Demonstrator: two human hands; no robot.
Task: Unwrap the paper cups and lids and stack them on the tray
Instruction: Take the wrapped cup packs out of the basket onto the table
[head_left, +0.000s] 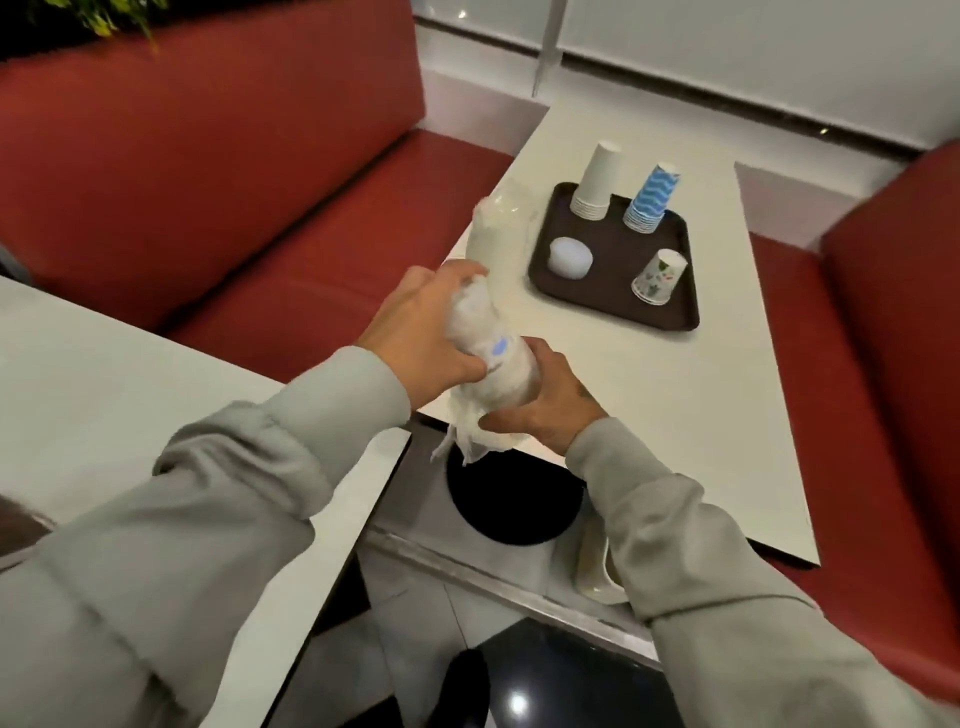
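Note:
I hold a plastic-wrapped sleeve of white lids or cups (491, 353) over the near corner of the white table. My left hand (423, 332) grips its upper part, and my right hand (545, 405) grips its lower end, where loose wrap hangs down. Behind it, another wrapped white stack (496, 228) stands on the table. The dark brown tray (613, 270) carries a stack of white cups (597, 179), a stack of blue wavy cups (652, 200), a small stack of patterned cups (660, 275) and a low pile of white lids (570, 255).
Red bench seats (234, 171) flank the white table (675, 389). A second white table (78, 374) lies at the left. A black round table base (514, 499) sits on the floor below my hands. A white bag or wrapper (597, 566) hangs near my right sleeve.

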